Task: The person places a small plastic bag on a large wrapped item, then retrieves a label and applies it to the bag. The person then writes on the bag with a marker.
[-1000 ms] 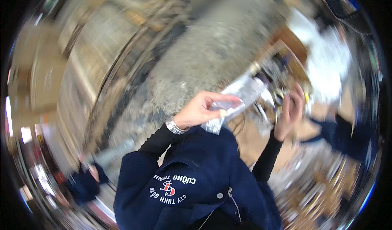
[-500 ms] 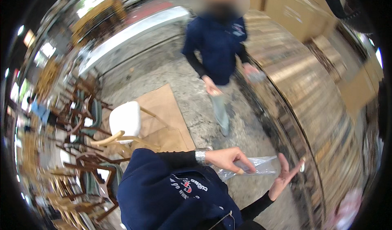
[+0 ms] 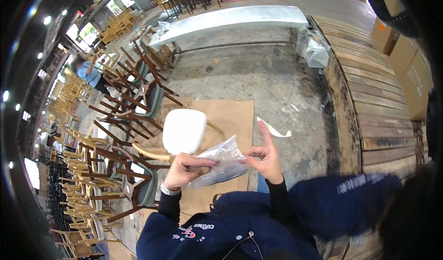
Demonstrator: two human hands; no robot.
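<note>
Left hand [image 3: 184,167] closed around the near end of a clear plastic bag [image 3: 220,164], fingers curled over it, a metal watch band at the wrist. Right hand [image 3: 265,160] pinching the bag's far edge between thumb and bent fingers, index finger pointing straight up and free. Bag held between the two hands at chest height, crumpled, with something grey and dull inside; contents too blurred to tell. Mouth of the bag apparently on the right-hand side, not visibly pulled wide.

Judged from this: bag picked up and brought to both hands, opening or emptying not yet done, nothing taken out so far.

Just beyond the hands, a white seat pad [image 3: 183,131] on a pale wooden chair frame, standing on a sheet of brown cardboard [image 3: 233,114] spread on the concrete floor [image 3: 258,75]. A curved white strip [image 3: 275,130] lying at the cardboard's right edge. To the left, stacked dark wooden chairs [image 3: 134,107] with grey-green seats, tangled legs up. Right, weathered wooden planks [image 3: 374,98] and cardboard boxes [image 3: 410,75]. Further off, a long pale concrete slab [image 3: 230,20], and far left a person in a blue top [image 3: 90,73] among more chairs.
</note>
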